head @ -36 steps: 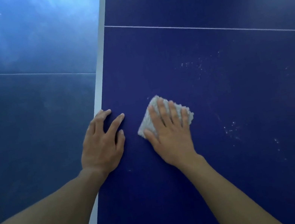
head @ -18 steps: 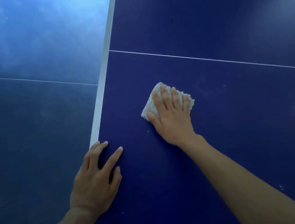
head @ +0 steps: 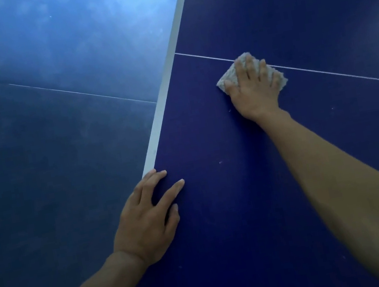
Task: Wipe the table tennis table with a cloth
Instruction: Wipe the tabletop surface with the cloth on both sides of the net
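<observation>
The dark blue table tennis table [head: 243, 197] fills the right side of the head view. A small pale folded cloth [head: 225, 80] lies on it, over the thin white centre line [head: 348, 76]. My right hand [head: 253, 89] presses flat on the cloth with straight, spread fingers, and my arm is stretched far out. My left hand [head: 145, 216] rests flat on the table at its white left edge [head: 166, 91], nearer to me, fingers spread and holding nothing.
Beyond the white edge, on the left, is a glossy blue floor [head: 44, 143] with a thin pale line and a bright reflection at the top. A few tiny white specks [head: 220, 162] dot the tabletop between my hands.
My right hand has pushed the cloth away from me and to the right, up to the white centre line. My left hand has stayed at the table's edge.
</observation>
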